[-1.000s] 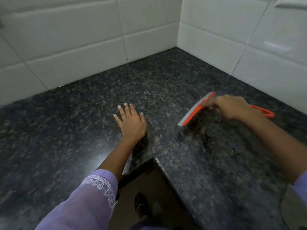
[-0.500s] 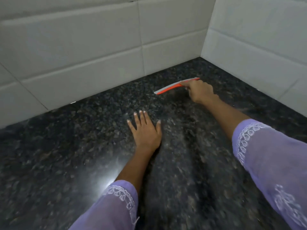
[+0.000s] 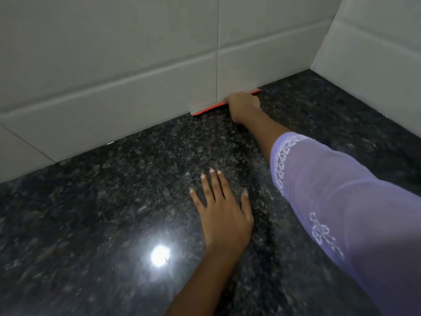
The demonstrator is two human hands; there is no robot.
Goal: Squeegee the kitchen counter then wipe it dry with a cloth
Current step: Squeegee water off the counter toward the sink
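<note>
The orange squeegee (image 3: 210, 108) with its grey blade lies along the foot of the back wall, where the dark speckled granite counter (image 3: 114, 201) meets the tiles. My right hand (image 3: 245, 107) is closed over its middle, arm stretched far forward in a lilac sleeve. My left hand (image 3: 224, 210) rests flat on the counter, palm down, fingers slightly apart, holding nothing. No cloth is in view.
White tiled walls (image 3: 114, 76) stand behind the counter and on the right (image 3: 376, 65), meeting in a corner at the upper right. A lamp's bright reflection (image 3: 160, 256) glares on the granite near my left forearm.
My right hand has carried the squeegee from the right side of the counter forward to the base of the back wall. My left hand has stayed flat on the counter.
</note>
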